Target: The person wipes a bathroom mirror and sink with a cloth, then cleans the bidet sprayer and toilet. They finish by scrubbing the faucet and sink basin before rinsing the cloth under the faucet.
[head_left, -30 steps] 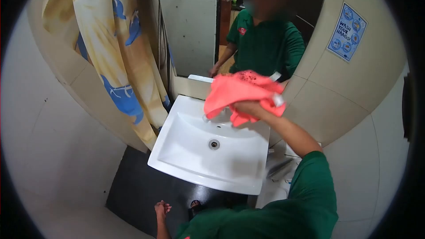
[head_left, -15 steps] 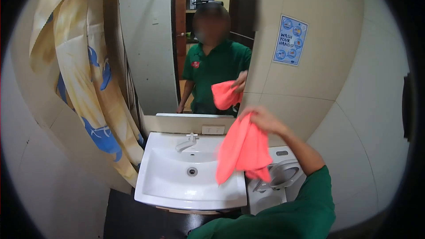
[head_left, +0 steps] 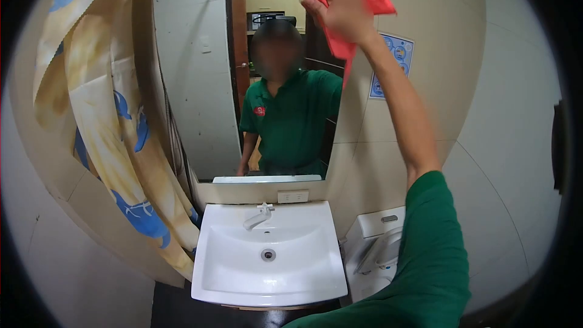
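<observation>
My right hand (head_left: 343, 9) holds a coral-pink cloth (head_left: 340, 45) pressed against the upper right part of the wall mirror (head_left: 200, 97). Its fingers are spread over the cloth, and the loose corners hang out around the palm and below the wrist. The top of the cloth reaches the upper edge of the view. My left hand is not directly in view; only a lowered arm shows in the reflection.
Below the mirror is a white sink (head_left: 231, 273) with a faucet (head_left: 260, 217). A wall socket (head_left: 293, 197) sits between them. The toilet (head_left: 376, 225) stands right of the sink, a patterned curtain (head_left: 97, 91) hangs left, and a poster (head_left: 401, 54) is partly behind my forearm.
My right hand has lifted the cloth from above the sink's right side up to the top right of the mirror. The fingers went from pinching to spread, and the view tilted upward.
</observation>
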`<action>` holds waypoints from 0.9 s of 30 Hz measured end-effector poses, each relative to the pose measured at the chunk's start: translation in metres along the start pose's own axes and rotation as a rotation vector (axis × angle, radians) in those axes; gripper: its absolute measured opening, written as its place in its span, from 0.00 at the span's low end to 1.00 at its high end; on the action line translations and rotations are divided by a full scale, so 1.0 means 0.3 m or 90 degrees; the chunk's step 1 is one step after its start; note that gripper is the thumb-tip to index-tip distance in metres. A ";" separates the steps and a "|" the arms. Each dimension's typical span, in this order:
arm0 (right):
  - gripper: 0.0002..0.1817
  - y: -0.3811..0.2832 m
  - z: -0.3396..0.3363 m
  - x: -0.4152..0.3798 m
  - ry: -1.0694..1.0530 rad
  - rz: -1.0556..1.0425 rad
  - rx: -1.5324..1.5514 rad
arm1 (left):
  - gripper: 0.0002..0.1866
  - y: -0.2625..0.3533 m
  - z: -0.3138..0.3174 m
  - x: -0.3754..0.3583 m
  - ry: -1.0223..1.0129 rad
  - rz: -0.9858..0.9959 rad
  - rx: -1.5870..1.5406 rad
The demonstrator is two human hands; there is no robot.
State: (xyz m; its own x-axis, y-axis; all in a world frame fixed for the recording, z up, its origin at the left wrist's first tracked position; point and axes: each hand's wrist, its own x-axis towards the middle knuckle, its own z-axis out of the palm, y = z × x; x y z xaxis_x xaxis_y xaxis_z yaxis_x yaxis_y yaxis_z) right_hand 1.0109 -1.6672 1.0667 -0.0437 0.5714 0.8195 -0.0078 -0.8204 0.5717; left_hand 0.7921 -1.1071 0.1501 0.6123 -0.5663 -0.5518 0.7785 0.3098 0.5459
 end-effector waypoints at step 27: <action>0.20 -0.305 -0.331 -0.214 0.288 0.623 0.567 | 0.21 -0.074 0.202 -0.273 0.558 0.122 0.210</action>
State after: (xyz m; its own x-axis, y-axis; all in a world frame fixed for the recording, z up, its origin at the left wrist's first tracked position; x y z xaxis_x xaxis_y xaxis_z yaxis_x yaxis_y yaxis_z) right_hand 0.9152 -1.6307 0.9578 0.0211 -0.4143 0.9099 0.8347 -0.4937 -0.2441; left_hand 0.7162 -1.1138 0.2214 0.7153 0.2871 -0.6371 0.6578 0.0310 0.7525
